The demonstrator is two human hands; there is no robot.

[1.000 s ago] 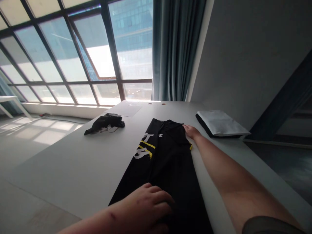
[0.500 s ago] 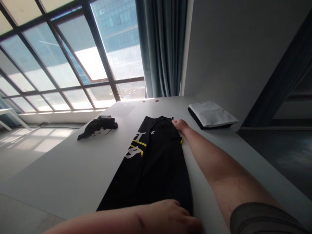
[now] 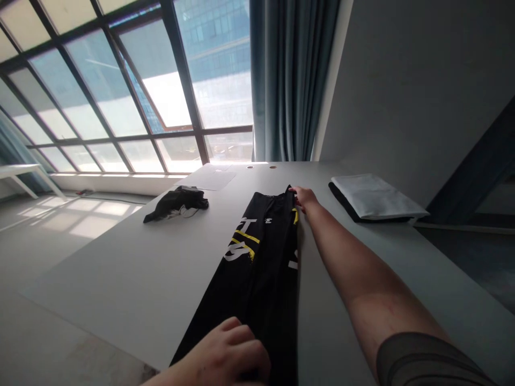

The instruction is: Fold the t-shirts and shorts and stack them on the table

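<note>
Long black trousers with white lettering and yellow stripes lie lengthwise on the white table, the waistband at the far end. My right hand is closed on the right corner of the waistband, arm stretched out. Close to me, my left hand is curled, knuckles up, over the near part of the trousers; its fingertips are partly hidden, and cloth appears gathered beneath them. Along the right side the cloth is turned inward, showing yellow and white print at that edge.
A crumpled black garment lies at the left of the table. Folded white cloth rests on black cloth at the right. A pale sheet lies toward the back. Behind stand a blue curtain and a large window.
The right side of the trousers has been drawn inward, so more print shows there and they look narrower. My left hand has moved left. The camera view has turned slightly left.
</note>
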